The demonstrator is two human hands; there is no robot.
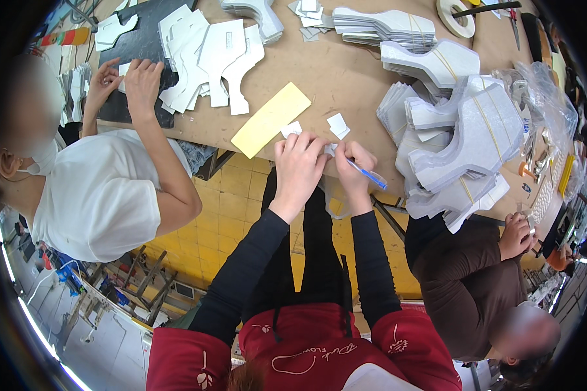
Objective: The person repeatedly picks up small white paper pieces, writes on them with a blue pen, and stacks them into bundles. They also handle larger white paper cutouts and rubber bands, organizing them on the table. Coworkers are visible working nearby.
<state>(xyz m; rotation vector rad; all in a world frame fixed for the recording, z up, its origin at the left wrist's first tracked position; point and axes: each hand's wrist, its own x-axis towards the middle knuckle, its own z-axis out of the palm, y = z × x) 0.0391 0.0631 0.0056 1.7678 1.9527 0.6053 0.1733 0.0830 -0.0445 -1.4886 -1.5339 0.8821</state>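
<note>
At the near edge of the brown table, my right hand [355, 173] grips a blue pen [370, 174], its tip toward the table. Just left of it, my left hand [299, 168] holds a small white piece [330, 149] between thumb and fingers, which partly cover it. Beyond my left hand, a yellow rectangular pad [270, 120] lies at a slant. One small white square [291, 129] lies by the pad's lower right edge, close to my left fingers. A second white piece [338, 126] rests on the table beyond my right hand.
Rubber-banded stacks of grey-white curved pieces [466, 130] crowd the right. Loose white cutouts [223, 55] lie far left beside a black mat [143, 39]. A tape roll [455, 17] sits at the back. Co-workers in white [98, 195] and brown [466, 293] flank me.
</note>
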